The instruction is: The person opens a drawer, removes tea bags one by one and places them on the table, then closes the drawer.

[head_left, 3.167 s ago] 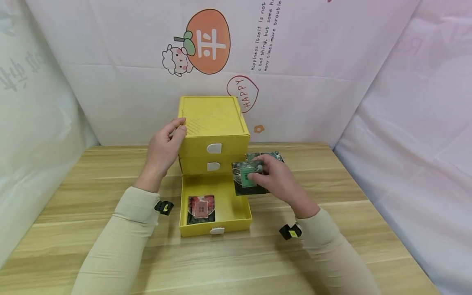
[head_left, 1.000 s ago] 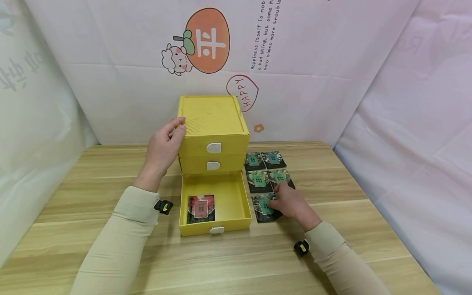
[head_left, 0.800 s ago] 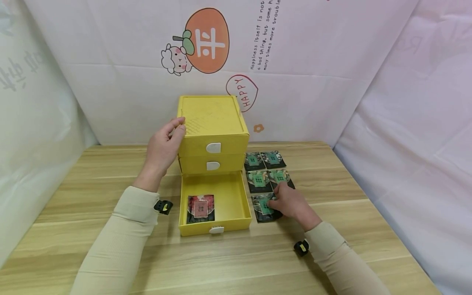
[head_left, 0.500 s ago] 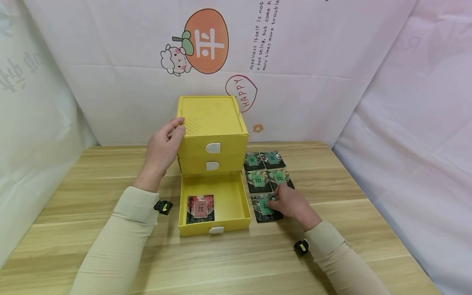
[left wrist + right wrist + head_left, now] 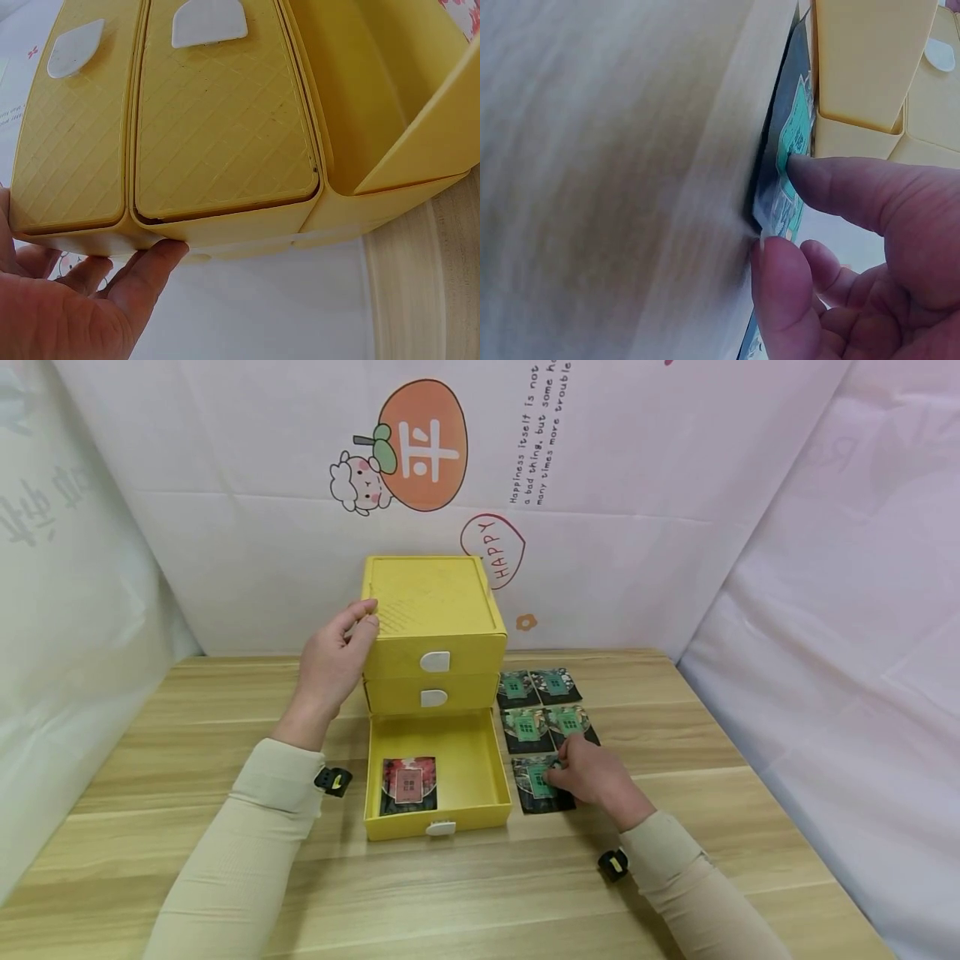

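Observation:
A yellow drawer box (image 5: pixel 435 597) stands in the middle of the table, its bottom drawer (image 5: pixel 472 768) pulled out. My left hand (image 5: pixel 333 660) rests at the box's left upper edge; in the left wrist view its fingertips (image 5: pixel 161 259) touch the side wall. One square red-and-black sachet (image 5: pixel 408 787) lies in the drawer's left half. Right of the drawer, my right hand (image 5: pixel 596 777) pinches the right edge of a green-and-black sachet (image 5: pixel 534 785) lying on the table. The right wrist view has the thumb on that sachet's green label (image 5: pixel 795 139) and the index finger at its edge.
Several more green-and-black sachets, such as the near left one (image 5: pixel 527 729), lie in rows behind my right hand, along the box's right side. A printed white cloth (image 5: pixel 622 568) hangs behind the wooden table (image 5: pixel 442 902).
About three seconds ago my right hand held a green sachet up over the drawer's right side; now it is at the sachet on the table. Over the last second nothing visibly moves.

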The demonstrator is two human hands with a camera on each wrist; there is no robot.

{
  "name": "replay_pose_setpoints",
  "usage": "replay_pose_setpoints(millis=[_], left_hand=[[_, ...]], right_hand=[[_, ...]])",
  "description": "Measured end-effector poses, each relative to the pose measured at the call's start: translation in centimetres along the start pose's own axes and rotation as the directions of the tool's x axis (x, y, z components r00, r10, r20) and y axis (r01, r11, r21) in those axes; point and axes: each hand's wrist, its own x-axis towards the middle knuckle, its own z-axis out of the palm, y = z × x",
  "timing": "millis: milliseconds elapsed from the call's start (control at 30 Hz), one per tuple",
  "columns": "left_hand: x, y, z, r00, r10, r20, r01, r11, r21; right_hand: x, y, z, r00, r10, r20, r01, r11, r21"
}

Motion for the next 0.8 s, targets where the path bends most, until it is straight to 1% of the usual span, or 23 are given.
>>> replay_pose_setpoints(millis=[233,367,467,600,800], left_hand=[[0.1,0.0,0.0,1.0,0.005,0.001,-0.005,1.0,0.0],[0.1,0.0,0.0,1.0,0.006,-0.001,-0.006,1.0,0.001],[0.1,0.0,0.0,1.0,0.006,-0.005,-0.006,1.0,0.004],[0.1,0.1,0.0,1.0,0.007,-0.006,-0.007,1.0,0.01],[0.1,0.0,0.0,1.0,0.005,-0.004,-0.005,1.0,0.003]], right_hand=[[-0.1,-0.1,-0.1,1.0,0.005,0.006,-0.005,1.0,-0.003],[0.0,-0.1,-0.3,1.0,-0.013,-0.01,0.013,1.0,-0.008],[0.0,-0.2,-0.7,0.998,-0.041,-0.038,0.041,0.999,-0.017],[-0.3,-0.6,-1.3,0.993,-0.086,-0.081,0.087,0.996,0.0],[-1.3,-2.3,-2.2,0.976,-0.162,-0.142,0.17,0.985,0.039]])
